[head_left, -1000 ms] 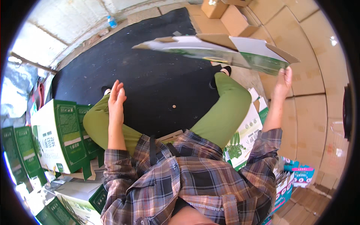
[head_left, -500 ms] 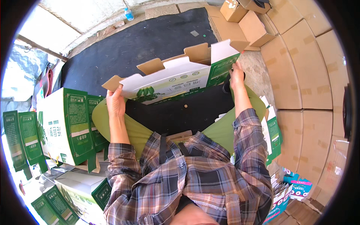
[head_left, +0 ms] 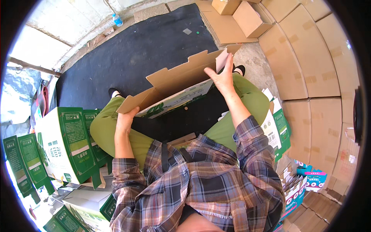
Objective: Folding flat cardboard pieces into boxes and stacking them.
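Between my knees, tilted above the dark mat, is a partly folded green-and-white printed cardboard box. Its brown inner side and stepped top flaps show. My left hand grips the box's left end, thumb along the near edge and the other fingers mostly hidden. At the right end, my right hand holds the box by its white end flap. The right thumb lies on the inner side, apart from the fingers, which reach up along the outside.
More green-and-white boxes stand at my left, and others beside my right leg. Stacked brown cartons line the right side. A black mat covers the floor ahead, with a water bottle beyond it. Blue-and-pink cartons sit at lower right.
The box has tipped and opened, so its brown inside now faces up and less of the printed side shows. My right hand has moved left and up onto the end flap; the left has lowered slightly.
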Demonstrator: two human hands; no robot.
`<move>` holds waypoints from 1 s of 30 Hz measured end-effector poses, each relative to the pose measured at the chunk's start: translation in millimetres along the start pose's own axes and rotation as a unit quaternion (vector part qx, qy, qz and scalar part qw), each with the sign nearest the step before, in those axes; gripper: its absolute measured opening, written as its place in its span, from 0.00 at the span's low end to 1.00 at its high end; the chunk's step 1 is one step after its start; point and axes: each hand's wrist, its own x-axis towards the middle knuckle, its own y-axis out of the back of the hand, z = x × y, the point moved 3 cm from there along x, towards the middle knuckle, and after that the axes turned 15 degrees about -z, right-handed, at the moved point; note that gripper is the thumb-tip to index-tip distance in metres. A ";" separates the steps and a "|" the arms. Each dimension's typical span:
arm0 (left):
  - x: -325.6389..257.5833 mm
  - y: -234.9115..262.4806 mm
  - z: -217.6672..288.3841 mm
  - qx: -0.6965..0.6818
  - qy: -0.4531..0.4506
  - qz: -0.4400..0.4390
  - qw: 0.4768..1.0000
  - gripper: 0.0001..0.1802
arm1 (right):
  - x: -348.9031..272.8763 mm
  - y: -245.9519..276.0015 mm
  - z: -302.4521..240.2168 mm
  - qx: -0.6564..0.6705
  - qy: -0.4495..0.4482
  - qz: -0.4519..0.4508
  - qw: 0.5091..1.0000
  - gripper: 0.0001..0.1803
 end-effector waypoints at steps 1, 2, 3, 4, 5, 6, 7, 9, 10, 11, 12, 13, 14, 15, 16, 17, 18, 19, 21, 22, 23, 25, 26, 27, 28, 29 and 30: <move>-1.9 -4.1 2.8 0.004 -0.003 0.000 1.000 0.19 | 0.3 1.2 -5.3 -0.037 -0.046 -0.004 0.998 0.58; -3.8 -3.7 2.7 0.008 -0.005 -0.002 1.000 0.19 | -0.6 1.8 -6.7 -0.073 -0.092 -0.007 0.993 0.57; -5.0 -3.8 1.7 0.019 -0.008 -0.011 1.000 0.19 | 0.9 3.4 -4.7 -0.071 -0.093 -0.003 0.993 0.57; -6.8 -4.0 1.7 0.030 -0.011 -0.021 0.999 0.19 | 4.5 4.8 1.4 0.006 -0.118 -0.013 0.993 0.54; -7.5 -7.6 3.2 0.032 -0.015 -0.024 0.999 0.19 | 8.7 6.5 9.5 0.081 -0.140 -0.022 0.987 0.51; -9.2 -12.6 5.8 0.039 -0.035 -0.010 0.999 0.17 | 10.6 7.1 12.1 0.075 -0.105 -0.008 0.992 0.47; -11.0 -17.1 8.6 0.047 -0.055 0.004 0.997 0.15 | 8.5 9.1 16.9 0.073 -0.104 -0.003 0.992 0.47; -15.6 -23.5 11.6 0.049 -0.076 0.014 0.996 0.15 | -1.8 14.6 19.3 0.076 -0.135 -0.019 0.988 0.46; -17.9 -23.1 11.6 0.029 -0.077 0.053 0.995 0.18 | -6.4 13.9 25.6 0.079 -0.155 -0.025 0.984 0.43; -24.3 -16.0 10.0 0.010 -0.077 0.104 0.992 0.22 | -10.4 19.4 -7.5 0.052 -0.226 -0.073 0.970 0.40; -23.4 -10.9 10.7 0.029 -0.111 0.113 0.987 0.21 | -15.9 21.2 -4.7 0.102 -0.187 -0.057 0.975 0.37; -17.6 -11.1 9.1 0.027 -0.118 0.111 0.986 0.21 | -18.7 23.3 -0.9 0.151 -0.147 -0.042 0.977 0.34; -17.8 -9.4 10.3 0.002 -0.129 0.159 0.979 0.21 | -21.3 27.6 -6.1 0.152 -0.145 -0.043 0.977 0.34; -20.9 -6.5 9.6 -0.022 -0.138 0.207 0.968 0.20 | -26.2 32.5 -14.4 0.201 -0.181 -0.056 0.961 0.30; -20.8 -5.8 9.6 -0.021 -0.136 0.210 0.968 0.20 | -30.9 33.7 -19.0 0.249 -0.217 -0.069 0.941 0.26; -17.8 -5.3 9.7 -0.081 -0.133 0.212 0.965 0.20 | -34.5 33.2 -21.2 0.251 -0.217 -0.071 0.940 0.26; -14.5 -3.9 9.6 -0.141 -0.130 0.214 0.958 0.19 | -37.7 31.4 -23.0 0.282 -0.211 -0.077 0.933 0.26; -9.9 -1.9 10.2 -0.138 -0.129 0.216 0.958 0.19 | -40.1 30.0 -23.2 0.313 -0.205 -0.081 0.924 0.27; -1.0 -1.7 6.9 -0.181 -0.098 0.231 0.951 0.21 | -46.5 16.4 9.7 0.321 -0.167 -0.072 0.929 0.24; -3.5 2.1 6.1 -0.185 -0.105 0.236 0.948 0.21 | -49.2 13.6 8.3 0.343 -0.192 -0.073 0.917 0.25; -3.0 7.1 6.0 -0.183 -0.105 0.233 0.949 0.21 | -52.2 14.6 8.2 0.361 -0.217 -0.067 0.904 0.26; -2.1 19.0 9.1 -0.148 -0.126 0.248 0.949 0.22 | -56.5 11.7 17.0 0.376 -0.226 -0.061 0.896 0.26; -6.2 16.4 23.6 -0.138 -0.168 0.294 0.931 0.26 | -58.4 11.3 21.7 0.390 -0.234 -0.056 0.889 0.26; -6.0 19.7 30.2 -0.136 -0.170 0.289 0.932 0.26 | -58.4 12.4 21.9 0.391 -0.233 -0.050 0.889 0.26; -9.5 27.1 40.4 0.057 -0.169 0.331 0.927 0.28 | -59.4 11.2 21.1 0.404 -0.231 -0.064 0.883 0.27; -13.9 25.7 53.5 0.247 -0.160 0.360 0.885 0.31 | -63.0 11.3 17.3 0.414 -0.232 -0.078 0.877 0.27; -14.0 17.7 70.5 0.426 -0.095 0.351 0.829 0.37 | -65.7 12.8 13.5 0.418 -0.227 -0.071 0.877 0.27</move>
